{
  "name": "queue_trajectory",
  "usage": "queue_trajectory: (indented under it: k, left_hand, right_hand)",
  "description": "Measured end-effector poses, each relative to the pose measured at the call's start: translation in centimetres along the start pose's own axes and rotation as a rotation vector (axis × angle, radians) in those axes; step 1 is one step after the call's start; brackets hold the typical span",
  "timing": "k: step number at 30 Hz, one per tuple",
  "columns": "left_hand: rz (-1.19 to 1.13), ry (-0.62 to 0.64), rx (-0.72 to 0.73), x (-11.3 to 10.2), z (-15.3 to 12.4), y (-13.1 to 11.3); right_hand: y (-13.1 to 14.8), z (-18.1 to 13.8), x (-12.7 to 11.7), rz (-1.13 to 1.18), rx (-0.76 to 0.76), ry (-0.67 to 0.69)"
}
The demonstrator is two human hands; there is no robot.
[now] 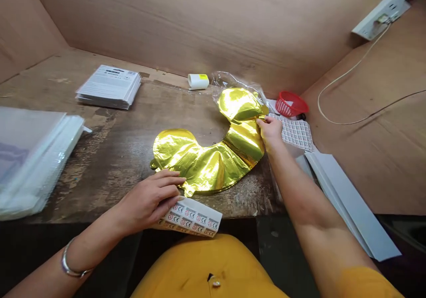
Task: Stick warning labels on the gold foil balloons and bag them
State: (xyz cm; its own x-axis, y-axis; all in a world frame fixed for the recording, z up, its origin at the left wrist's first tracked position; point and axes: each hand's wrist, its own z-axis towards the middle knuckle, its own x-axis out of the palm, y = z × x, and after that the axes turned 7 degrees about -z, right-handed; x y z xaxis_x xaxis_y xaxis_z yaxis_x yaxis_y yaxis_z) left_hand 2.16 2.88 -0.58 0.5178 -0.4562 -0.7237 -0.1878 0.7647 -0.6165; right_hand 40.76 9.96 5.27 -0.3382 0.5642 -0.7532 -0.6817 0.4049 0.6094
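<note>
A shiny gold foil balloon, flat and curved like a C, lies on the table with its open side facing up and left. My right hand pinches its right edge near the upper end. Low in the view, my left hand holds a sheet of CE stickers, which curls over the table's front edge. The fingertips of that hand reach to the balloon's lower left edge, by a small tab. The thumb's hold on the sheet is partly hidden.
At the left are a stack of clear plastic bags and a stack of printed cards. Behind the balloon sit a white roll and clear film. A red basket, another sticker sheet and white strips line the right side.
</note>
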Motion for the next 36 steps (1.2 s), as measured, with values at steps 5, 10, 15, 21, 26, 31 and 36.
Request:
queue_trajectory:
  k: [5, 10, 15, 21, 26, 31, 36]
  left_hand:
    - [0.01, 0.002, -0.007, 0.0, 0.2, 0.0]
    - [-0.075, -0.053, -0.023, -0.5, 0.4, -1.2]
    - [-0.427, -0.246, -0.356, -0.5, 0.1, -4.2]
    - [-1.122, -0.437, -0.763, 0.9, -0.5, -5.4]
    - [-1.276, -0.524, -0.887, 1.9, -0.8, -5.7]
    - [-1.243, -0.556, -0.857, 2.4, -0.7, -6.2]
    - [-1.065, -0.544, -0.807, 2.4, -0.8, -6.4]
  right_hand:
    - [-1.7, 1.5, -0.1, -0.106, 0.039, -0.158]
    - [2.4, -8.5, -1.6, -0.084, -0.482, 0.083]
    - [5.9, -20.3, -4.5, -0.087, -0.771, 0.764]
    - [5.0, -19.8, -3.4, 0.024, -0.511, 1.029]
    - [5.7, -20.3, -3.4, -0.055, -0.753, 0.689]
    - [7.6, -23.3, -2.7, -0.011, -0.937, 0.4]
    - [7.6, -23.9, -1.2, 0.05, -0.857, 0.468]
